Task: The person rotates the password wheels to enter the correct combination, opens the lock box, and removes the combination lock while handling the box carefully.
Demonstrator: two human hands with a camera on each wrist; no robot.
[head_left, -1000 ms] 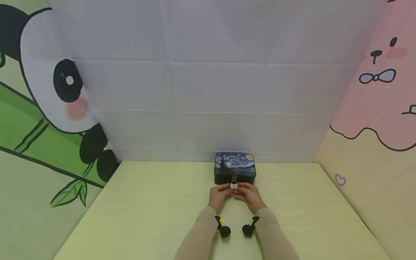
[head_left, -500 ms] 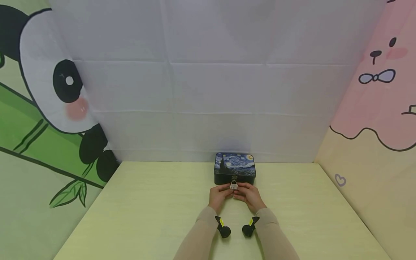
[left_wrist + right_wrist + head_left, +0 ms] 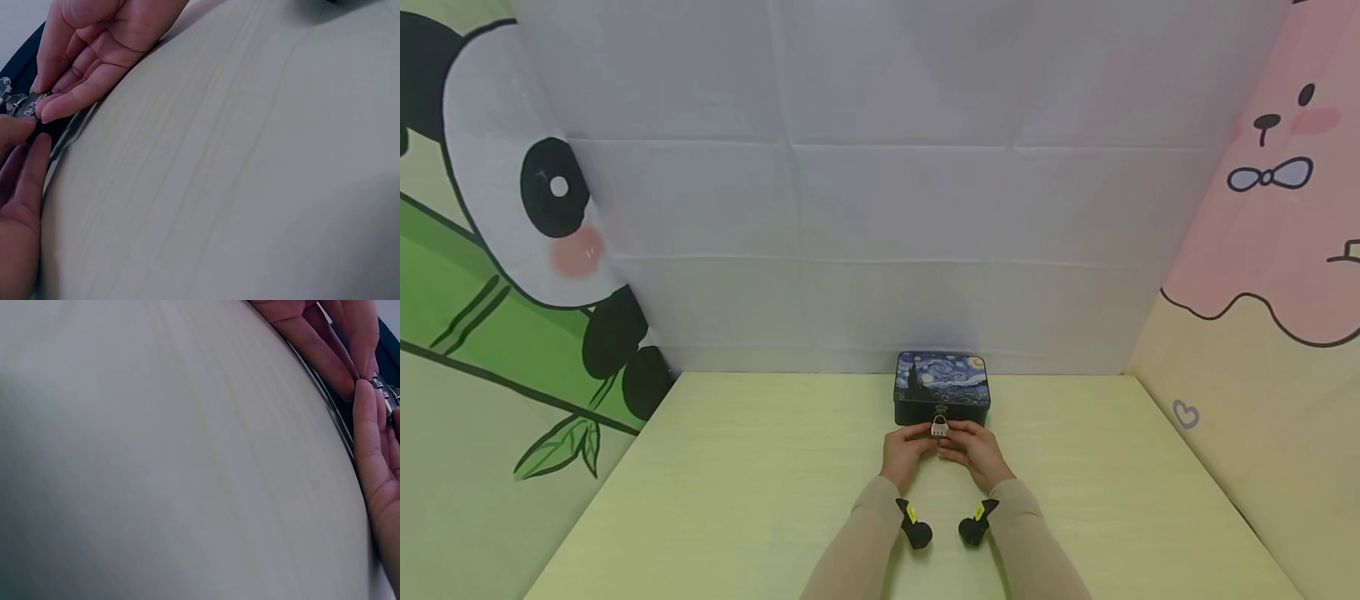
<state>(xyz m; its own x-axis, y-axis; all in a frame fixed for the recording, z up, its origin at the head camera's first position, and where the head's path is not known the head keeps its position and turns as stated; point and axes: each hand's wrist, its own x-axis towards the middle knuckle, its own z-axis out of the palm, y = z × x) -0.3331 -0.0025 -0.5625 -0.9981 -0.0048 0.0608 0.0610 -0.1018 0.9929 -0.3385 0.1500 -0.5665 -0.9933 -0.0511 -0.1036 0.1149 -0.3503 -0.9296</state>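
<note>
Against the back wall sits a dark box [image 3: 943,380] with a blue swirling night-sky picture on its lid, which is down. From the metal clasp on its front hangs a small silver combination padlock [image 3: 939,428], its shackle upright through the clasp. My left hand [image 3: 902,455] holds the padlock's left side with thumb and fingers. On the other side, my right hand [image 3: 977,454] pinches it too. Number dials show on the padlock [image 3: 29,108] between the fingertips in the left wrist view. In the right wrist view, fingers partly cover the padlock [image 3: 384,394].
The pale yellow table [image 3: 760,483] stretches to both sides of the arms. A white sheet [image 3: 880,208] hangs behind the box. Painted walls stand left and right. Black camera mounts [image 3: 916,528] with yellow labels sit at both wrists.
</note>
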